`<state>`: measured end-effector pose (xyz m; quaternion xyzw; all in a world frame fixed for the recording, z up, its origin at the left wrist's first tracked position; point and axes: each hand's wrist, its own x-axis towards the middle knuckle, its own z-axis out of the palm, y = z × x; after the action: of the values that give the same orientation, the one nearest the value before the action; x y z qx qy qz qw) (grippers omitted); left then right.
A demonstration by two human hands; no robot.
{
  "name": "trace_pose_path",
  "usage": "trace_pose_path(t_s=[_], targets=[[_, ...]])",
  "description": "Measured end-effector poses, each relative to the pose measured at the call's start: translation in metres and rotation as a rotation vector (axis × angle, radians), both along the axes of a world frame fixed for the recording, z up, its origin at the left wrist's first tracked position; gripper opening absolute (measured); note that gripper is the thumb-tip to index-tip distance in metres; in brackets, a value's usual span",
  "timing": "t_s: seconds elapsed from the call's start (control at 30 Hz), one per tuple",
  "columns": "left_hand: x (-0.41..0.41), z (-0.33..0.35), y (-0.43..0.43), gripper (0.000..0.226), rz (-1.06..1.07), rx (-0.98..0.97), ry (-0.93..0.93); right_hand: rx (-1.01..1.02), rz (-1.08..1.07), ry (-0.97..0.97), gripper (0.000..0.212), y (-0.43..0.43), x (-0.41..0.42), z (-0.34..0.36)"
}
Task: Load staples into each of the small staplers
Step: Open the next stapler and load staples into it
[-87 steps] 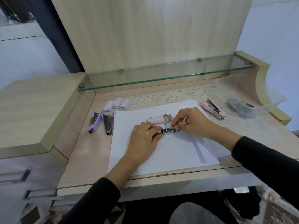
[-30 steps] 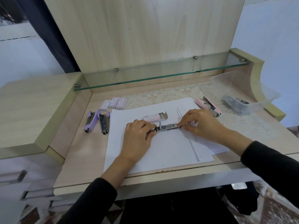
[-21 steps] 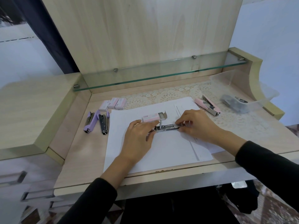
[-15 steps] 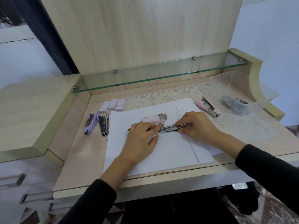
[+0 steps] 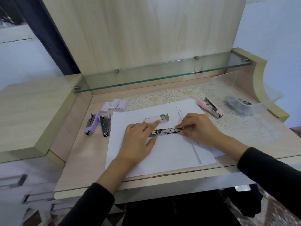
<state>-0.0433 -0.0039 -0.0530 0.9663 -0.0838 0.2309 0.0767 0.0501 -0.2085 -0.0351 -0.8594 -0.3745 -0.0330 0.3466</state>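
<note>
pale wooden desk [image 5: 78, 160] under glass shelf [image 5: 162, 74], white paper [image 5: 171, 154] spread at middle. open stapler [image 5: 166, 131] laid flat on paper, metal channel exposed. right end pinched by right hand [image 5: 197, 128], fingers curled. left end covered by left hand [image 5: 138, 141], fingers nearly straight, index tip at opened staple box [image 5: 156, 119] just behind. purple stapler [image 5: 91, 123] seen at left, pink stapler [image 5: 210, 107] on lace mat [image 5: 171, 95] at right.

Opened metal stapler [image 5: 166, 131] is lying on the white paper sheets [image 5: 162, 154], open pink staple box [image 5: 156, 119] sitting behind it, purple stapler pair [image 5: 91, 124] left, pink stapler [image 5: 210, 107] far right.
</note>
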Motion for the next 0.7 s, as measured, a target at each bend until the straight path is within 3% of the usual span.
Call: trace_pose_path(t_s=[0.17,0.27,0.37,0.47,0.7], targets=[[-0.016,0.010,0.033,0.055,0.138,-0.152,0.120,-0.035,-0.018,0.024,0.022,0.000,0.001,0.000],[-0.022,0.018,0.042,0.037,0.132,-0.362,0.205,-0.121,-0.023,0.028,0.029,-0.002,0.004,0.002],[-0.022,0.025,0.040,0.027,0.108,-0.544,0.183,-0.166,-0.004,0.026,0.019,-0.001,0.002,0.005],[-0.019,0.035,0.032,0.030,0.059,-0.780,0.162,-0.171,-0.003,0.019,0.015,0.001,0.000,0.005],[-0.005,0.040,-0.004,0.048,0.006,-0.985,0.002,-0.171,-0.016,-0.013,0.016,0.002,-0.005,0.005]])
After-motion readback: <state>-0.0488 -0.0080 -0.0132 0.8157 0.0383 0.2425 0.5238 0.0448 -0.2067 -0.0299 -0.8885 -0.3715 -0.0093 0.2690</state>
